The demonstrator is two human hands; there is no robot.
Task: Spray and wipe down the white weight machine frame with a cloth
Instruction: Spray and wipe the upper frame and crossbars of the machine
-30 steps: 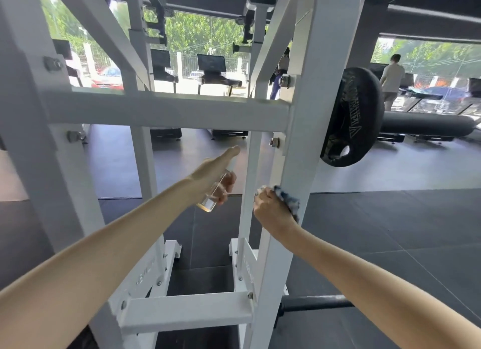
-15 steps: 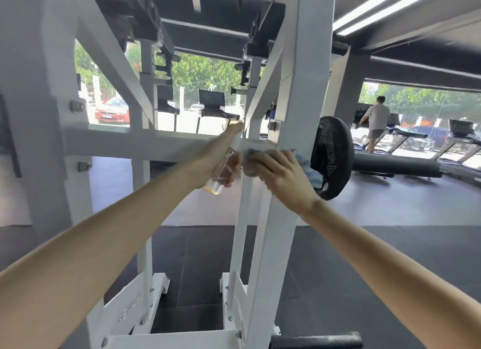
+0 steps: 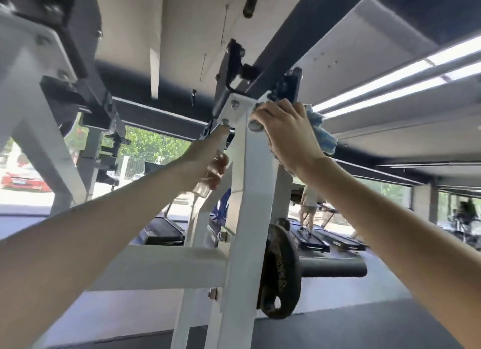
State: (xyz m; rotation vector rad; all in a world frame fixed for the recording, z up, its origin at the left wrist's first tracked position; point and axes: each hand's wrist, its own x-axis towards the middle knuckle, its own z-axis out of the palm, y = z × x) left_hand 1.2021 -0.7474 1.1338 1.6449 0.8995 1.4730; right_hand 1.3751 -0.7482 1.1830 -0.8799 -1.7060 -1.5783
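With right hand (image 3: 283, 132) curled over the blue cloth (image 3: 322, 134) atop the white frame (image 3: 247, 192) and left hand (image 3: 208, 164) gripping the spray bottle (image 3: 204, 186) just beside it, press firmly, work around the bolts (image 3: 235, 104), then draw downward.

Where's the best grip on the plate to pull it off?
Hook fingers through the slot near the lower rim of the plate, with the other hand on the top rim. It hangs upright on a dark peg with its left face close to the upright, so only the right face is open. Come from the right and probably slide it off along the peg.
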